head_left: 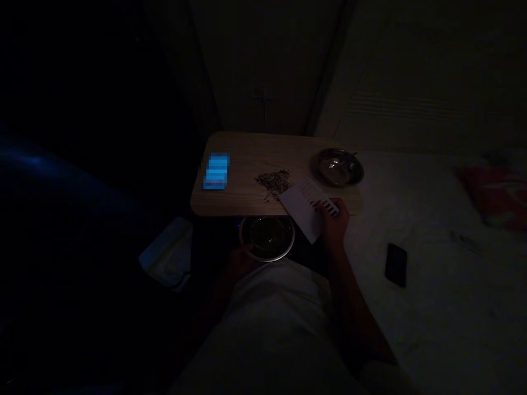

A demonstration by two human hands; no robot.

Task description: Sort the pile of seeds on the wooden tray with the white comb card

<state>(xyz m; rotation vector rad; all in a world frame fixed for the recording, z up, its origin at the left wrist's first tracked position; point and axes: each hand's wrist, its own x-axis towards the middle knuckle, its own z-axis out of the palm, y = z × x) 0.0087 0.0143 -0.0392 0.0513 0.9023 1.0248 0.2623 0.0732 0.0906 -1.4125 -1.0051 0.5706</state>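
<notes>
The room is very dark. My right hand [334, 222] is closed on a white paper card [305, 207] with printed marks, held at the front edge of a small wooden table [247, 200]. A small heap of dark seeds [273, 181] lies on the table just left of the card. My left hand [242, 258] grips the near rim of a metal bowl [267, 237] held below the table's front edge, over my lap. A second metal bowl [340, 166] stands on the table's right end.
A lit phone screen [216, 171] glows blue on the table's left part. A dark phone [396, 265] lies on the white bed at right. A reddish cushion [498, 195] sits far right. A pale bag [168, 252] lies on the floor at left.
</notes>
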